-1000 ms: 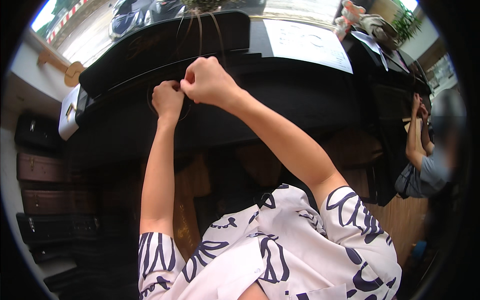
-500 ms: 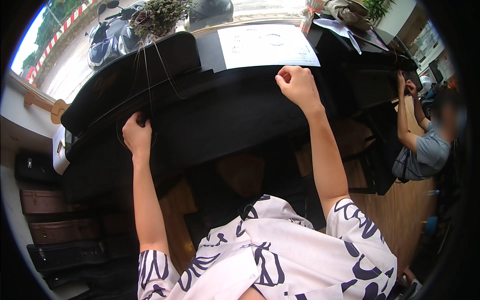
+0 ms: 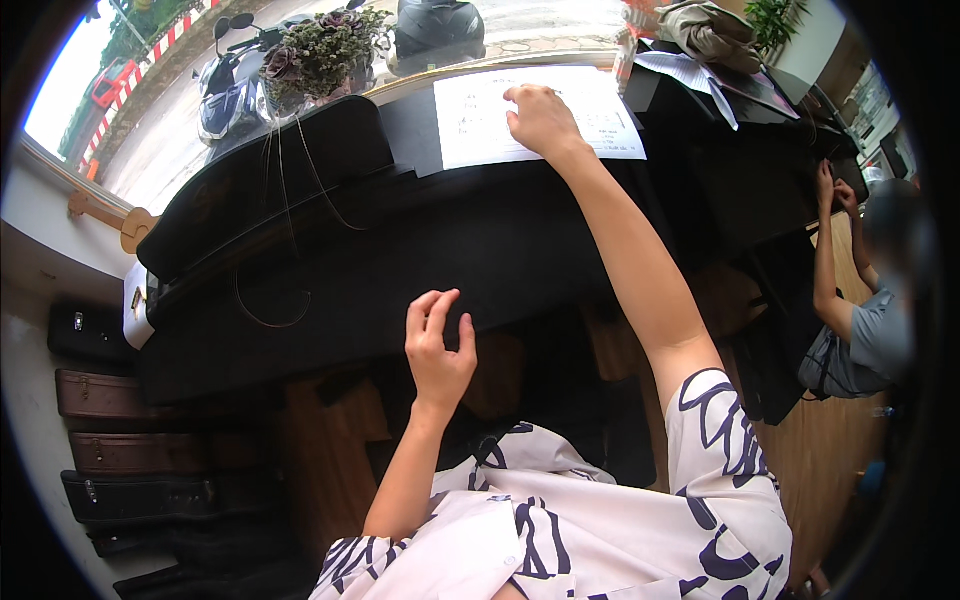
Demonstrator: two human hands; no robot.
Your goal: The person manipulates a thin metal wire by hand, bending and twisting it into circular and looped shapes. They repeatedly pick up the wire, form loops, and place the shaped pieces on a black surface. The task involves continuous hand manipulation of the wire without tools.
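My left hand (image 3: 440,355) is raised over the near side of the black table (image 3: 400,245), its fingers spread and nothing in them. Further off, my right hand (image 3: 545,122) is over a white printed sheet (image 3: 470,140), fingers bent and thumb apart from the index finger; I see nothing held. Whether its fingertips touch the paper, I cannot tell. To the left, a thin wire-like string (image 3: 272,325) lies in a loose curve on the black surface. More thin strings (image 3: 325,185) trail over the raised black panel (image 3: 250,190).
Dried flowers (image 3: 320,55) stand by the window behind the panel. Papers (image 3: 690,85) and a crumpled cloth bag (image 3: 705,35) lie at the far right. Instrument-like cases (image 3: 130,455) are stacked at the left. A person (image 3: 860,320) sits at the right.
My left hand has let go of a small dark thing by the strings and come right and nearer, fingers spreading. My right hand has moved left and farther, onto the sheet.
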